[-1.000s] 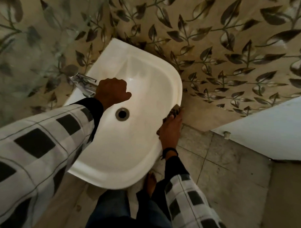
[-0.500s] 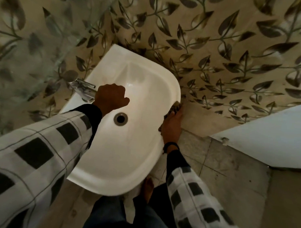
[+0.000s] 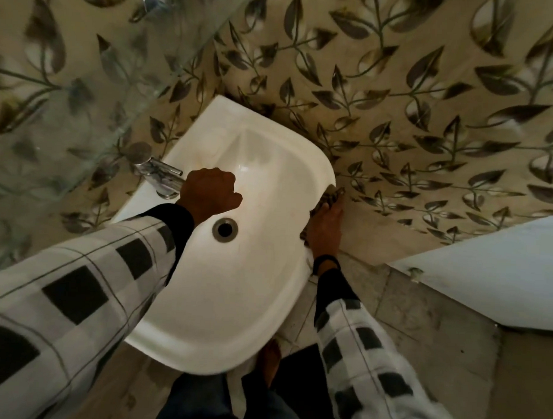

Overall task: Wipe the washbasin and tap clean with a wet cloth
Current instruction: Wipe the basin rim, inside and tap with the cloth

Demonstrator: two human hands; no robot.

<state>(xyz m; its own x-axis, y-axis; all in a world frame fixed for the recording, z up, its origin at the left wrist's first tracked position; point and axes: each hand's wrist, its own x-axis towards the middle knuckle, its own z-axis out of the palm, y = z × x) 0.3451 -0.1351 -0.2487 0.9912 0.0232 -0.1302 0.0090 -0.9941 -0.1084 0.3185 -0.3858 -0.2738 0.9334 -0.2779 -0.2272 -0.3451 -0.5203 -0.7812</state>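
Head view, straight down on a bathroom basin: a person in a checked shirt (image 3: 78, 296) reaches both arms forward over the white basin (image 3: 232, 349). The left arm crosses the near-left rim, and its dark cuff ends just short of the drain (image 3: 225, 229). The left grip (image 3: 210, 191) hangs knuckles-up over the bowl, fingers curled under and thumb pointing right, right at the spout end of the chrome tap (image 3: 159, 174). From above it cannot be told whether those fingers close on the spout or on nothing.

The tap stands on the basin's left edge by the wall, its spout aimed into the bowl. The right arm runs up outside the basin's right side, with a dark band (image 3: 325, 261) at the wrist. The right grip (image 3: 325, 223) lies back-up along the right rim, fingers pointed toward the wall and closed over a dark cloth (image 3: 332, 195). The cloth bunches out past the fingertips against the rim's far right curve, near the wall.

Leaf-patterned tiles (image 3: 398, 88) cover the wall, and a glass pane (image 3: 116, 78) slants across the upper left. A bare foot (image 3: 268, 362) shows on the floor (image 3: 406, 308) beneath the basin's near edge.
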